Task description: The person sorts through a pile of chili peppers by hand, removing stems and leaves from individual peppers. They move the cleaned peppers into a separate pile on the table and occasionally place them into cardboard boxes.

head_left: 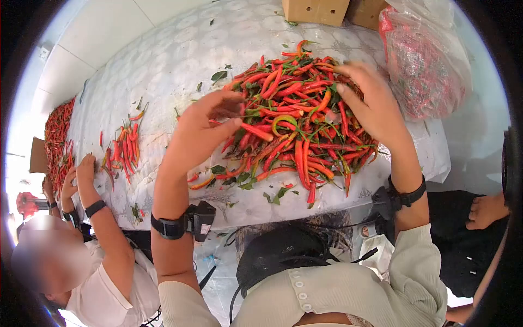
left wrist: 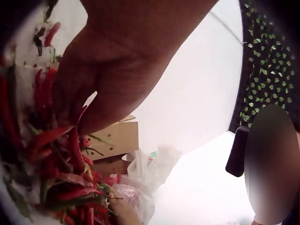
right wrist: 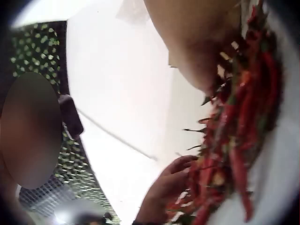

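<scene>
A big heap of red chili peppers [head_left: 294,114], mixed with green stems and leaves, lies on the table. At the heap's left side is my left hand [head_left: 204,128], fingers bent and thumb tip against a red chili pepper [head_left: 257,132], which it pinches. The left wrist view has the left hand [left wrist: 103,79] dark above the peppers, partly hiding its fingertips. Over the heap's right side, my right hand [head_left: 373,103] spreads its fingers and thumb apart across the peppers. Its fingertips are partly hidden among peppers in the right wrist view.
Loose leaves [head_left: 219,76] lie around the heap. A smaller pepper group [head_left: 126,147] is to the left, near another person's hands [head_left: 85,170]. Cardboard boxes [head_left: 316,11] and a plastic bag [head_left: 425,71] of red contents stand at the back right.
</scene>
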The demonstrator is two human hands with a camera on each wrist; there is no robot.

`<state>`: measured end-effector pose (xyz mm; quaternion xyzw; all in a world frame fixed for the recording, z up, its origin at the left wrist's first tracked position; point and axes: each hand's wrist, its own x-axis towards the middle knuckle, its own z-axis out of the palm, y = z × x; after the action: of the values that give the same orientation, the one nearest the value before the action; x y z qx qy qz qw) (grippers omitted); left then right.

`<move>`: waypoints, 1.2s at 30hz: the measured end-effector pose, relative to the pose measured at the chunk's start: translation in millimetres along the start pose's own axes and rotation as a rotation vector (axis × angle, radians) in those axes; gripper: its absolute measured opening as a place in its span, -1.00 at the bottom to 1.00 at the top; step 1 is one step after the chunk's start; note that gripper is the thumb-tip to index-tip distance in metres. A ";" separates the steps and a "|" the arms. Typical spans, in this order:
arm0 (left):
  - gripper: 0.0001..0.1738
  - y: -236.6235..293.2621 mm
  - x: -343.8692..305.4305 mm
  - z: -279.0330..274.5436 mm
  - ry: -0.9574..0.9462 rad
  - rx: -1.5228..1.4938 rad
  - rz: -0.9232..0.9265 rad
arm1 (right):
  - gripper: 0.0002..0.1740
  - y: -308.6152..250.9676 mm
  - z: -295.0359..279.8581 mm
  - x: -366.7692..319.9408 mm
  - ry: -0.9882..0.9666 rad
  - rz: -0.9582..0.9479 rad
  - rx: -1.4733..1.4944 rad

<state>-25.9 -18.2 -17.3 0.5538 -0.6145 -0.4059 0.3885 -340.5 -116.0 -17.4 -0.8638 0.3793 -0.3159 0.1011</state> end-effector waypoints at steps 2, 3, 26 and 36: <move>-0.57 1.4 -2.1 -13.9 0.036 -0.034 0.030 | -0.70 -19.7 -2.3 16.7 0.126 -0.103 -0.114; -0.58 1.3 -3.6 -21.8 0.069 -0.031 0.022 | -0.72 -30.5 0.4 23.0 0.073 -0.123 -0.032; -0.60 -7.2 -19.4 -22.1 -0.057 0.670 0.146 | -0.62 -89.6 50.5 25.0 -0.017 -0.207 0.010; -0.80 -5.6 -17.5 -8.3 0.241 0.028 -0.076 | -0.74 -86.8 60.2 28.5 0.004 -0.270 0.075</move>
<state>-14.7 -1.7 -20.0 0.6269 -0.5474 -0.3423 0.4360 -237.1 -80.4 -15.1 -0.9020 0.2476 -0.3422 0.0892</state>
